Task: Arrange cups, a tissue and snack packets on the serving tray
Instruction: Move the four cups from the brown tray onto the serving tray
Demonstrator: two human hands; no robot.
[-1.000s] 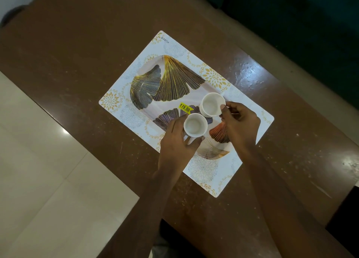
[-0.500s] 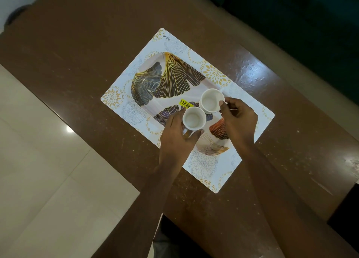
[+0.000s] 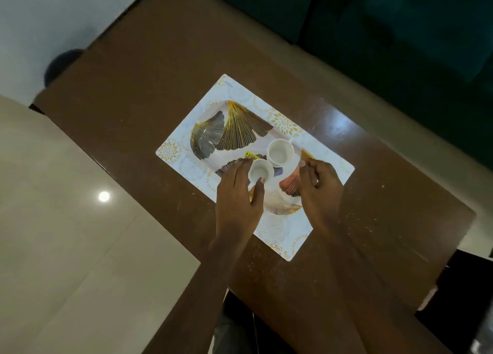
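A serving tray [image 3: 234, 129] printed with gold and dark fan-shaped leaves lies on a white placemat [image 3: 282, 236]. Two small white cups stand side by side on the tray, both upright and empty. My left hand [image 3: 237, 193] wraps the near cup [image 3: 260, 170], with the thumb on its rim and the fingers along its left side. The far cup [image 3: 280, 153] stands free. My right hand [image 3: 320, 191] hovers just right of it with the fingers apart and holding nothing. No tissue or snack packets are in view.
The placemat sits on a brown wooden table [image 3: 149, 92]. A yellow price sticker [image 3: 250, 154] is on the tray by the cups. A dark green sofa [image 3: 400, 38] runs along the far side. Pale floor tiles [image 3: 66, 233] lie to the left.
My right hand has let go of the far cup and drawn back a little to the right. My left hand stays on the near cup. The view has shifted.
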